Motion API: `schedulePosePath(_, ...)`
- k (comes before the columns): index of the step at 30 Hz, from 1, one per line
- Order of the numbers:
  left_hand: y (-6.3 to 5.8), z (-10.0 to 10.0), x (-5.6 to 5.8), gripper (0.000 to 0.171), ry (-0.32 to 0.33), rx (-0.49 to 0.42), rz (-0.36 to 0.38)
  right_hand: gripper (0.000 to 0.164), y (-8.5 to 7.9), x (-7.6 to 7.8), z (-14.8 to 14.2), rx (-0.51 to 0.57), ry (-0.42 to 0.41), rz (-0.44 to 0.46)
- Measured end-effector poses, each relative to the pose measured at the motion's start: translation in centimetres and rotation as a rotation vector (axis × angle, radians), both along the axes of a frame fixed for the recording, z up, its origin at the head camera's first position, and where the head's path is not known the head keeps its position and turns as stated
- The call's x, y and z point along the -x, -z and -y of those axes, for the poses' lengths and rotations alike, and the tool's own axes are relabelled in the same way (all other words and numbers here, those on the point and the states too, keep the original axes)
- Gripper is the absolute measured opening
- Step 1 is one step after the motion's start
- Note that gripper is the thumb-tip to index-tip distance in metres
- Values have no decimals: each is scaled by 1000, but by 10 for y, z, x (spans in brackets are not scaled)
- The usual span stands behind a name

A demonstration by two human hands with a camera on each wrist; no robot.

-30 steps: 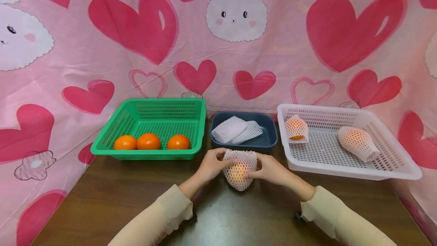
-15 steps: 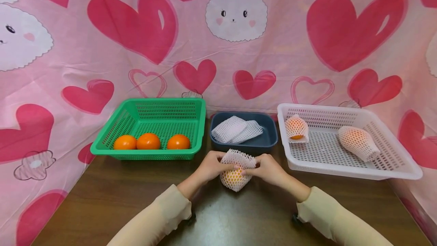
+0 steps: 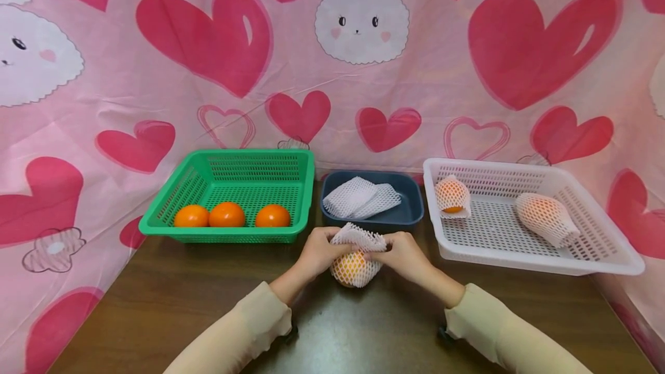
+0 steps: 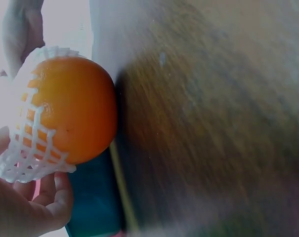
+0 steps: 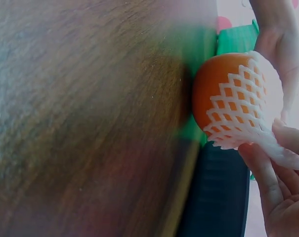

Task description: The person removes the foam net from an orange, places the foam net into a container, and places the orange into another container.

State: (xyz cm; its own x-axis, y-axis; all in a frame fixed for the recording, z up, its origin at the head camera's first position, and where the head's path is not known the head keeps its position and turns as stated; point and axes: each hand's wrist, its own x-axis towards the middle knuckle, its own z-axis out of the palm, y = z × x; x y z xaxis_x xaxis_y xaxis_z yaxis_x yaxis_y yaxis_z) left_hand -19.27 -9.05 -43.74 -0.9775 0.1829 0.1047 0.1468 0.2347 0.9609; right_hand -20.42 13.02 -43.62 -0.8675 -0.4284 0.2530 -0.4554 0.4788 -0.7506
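Note:
Just in front of the blue tray, an orange (image 3: pixel 349 271) is partly covered by a white foam net sleeve (image 3: pixel 366 238). Its bare lower side (image 4: pixel 87 108) faces the tabletop in the left wrist view. My left hand (image 3: pixel 317 255) holds the left side, thumb over the net. From the right, my right hand (image 3: pixel 407 255) pinches the net's edge between thumb and fingers. The right wrist view shows this fold of net (image 5: pixel 282 155) in the right hand's fingers, with the mesh (image 5: pixel 240 106) drawn over part of the fruit.
Three bare oranges (image 3: pixel 227 214) lie in the green basket (image 3: pixel 249 232) at back left. The blue tray (image 3: pixel 410 219) holds flat foam net sleeves (image 3: pixel 350 196). At right, a white basket (image 3: pixel 493 257) contains two netted oranges (image 3: pixel 545 215). A patterned cloth (image 3: pixel 363 88) hangs behind.
The orange and its net have shifted slightly left and turned in the hands. Bare peel now shows at the bottom, where net covered it before. The right hand has moved a little left.

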Motion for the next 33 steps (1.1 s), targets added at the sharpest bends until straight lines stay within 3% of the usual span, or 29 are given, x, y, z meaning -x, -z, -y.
schedulePosePath(4,-1,2,0,26,38,20,16,21,1,0,2,22,22,10)
schedulePosePath(10,-8,7,-2,36,97,135,16,21,3,3,3,47,48,7)
schedulePosePath(17,-6,7,0,24,40,193,-74,27,4,5,6,75,57,58)
schedulePosePath(22,-5,7,0,22,-8,179,-127,27,1,5,9,137,75,120)
schedulePosePath(26,-5,6,-4,38,-8,195,-123,25,-2,6,10,202,76,222)
schedulePosePath(33,-1,6,-7,76,97,216,-26,35,0,9,11,398,60,435)
